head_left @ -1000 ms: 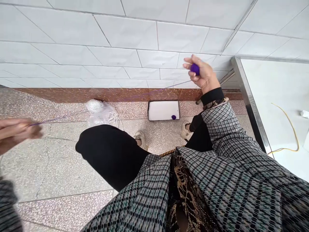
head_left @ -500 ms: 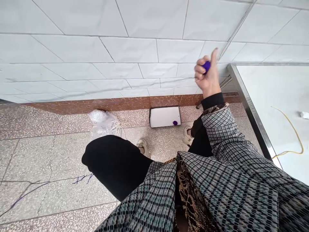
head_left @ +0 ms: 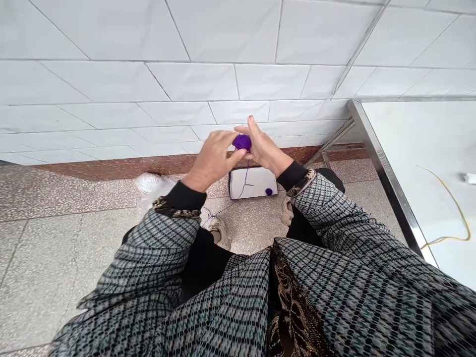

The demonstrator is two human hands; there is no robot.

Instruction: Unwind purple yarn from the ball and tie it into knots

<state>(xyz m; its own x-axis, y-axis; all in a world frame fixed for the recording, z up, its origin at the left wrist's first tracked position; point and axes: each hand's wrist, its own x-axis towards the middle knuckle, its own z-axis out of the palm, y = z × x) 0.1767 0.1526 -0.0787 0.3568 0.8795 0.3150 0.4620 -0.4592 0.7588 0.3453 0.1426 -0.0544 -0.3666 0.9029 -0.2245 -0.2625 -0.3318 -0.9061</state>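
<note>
A small ball of purple yarn (head_left: 242, 143) sits between my two hands, in front of the tiled wall. My left hand (head_left: 212, 157) grips its near side, with the thumb below and the fingers over the top. Around its right side is my right hand (head_left: 263, 148), thumb pointing up and the other fingers partly hidden behind the ball. A dark purple strand (head_left: 247, 173) hangs from the ball, passes over a shallow white tray with a black rim (head_left: 253, 179) and runs to a loose tangle (head_left: 210, 215) by the left shoe. A smaller purple piece (head_left: 268, 191) lies in the tray.
On the floor to the left, white yarn (head_left: 148, 182) lies in a clear plastic bag, partly covered by my sleeve. A metal-edged white table (head_left: 416, 134) stands at the right, with a yellow cord (head_left: 455, 206) on it. The tiled wall (head_left: 208, 82) rises ahead.
My right hand has come down and left with the ball. My left hand has come into view and taken hold of it too. The strand, earlier stretched out at left, now hangs below the ball.
</note>
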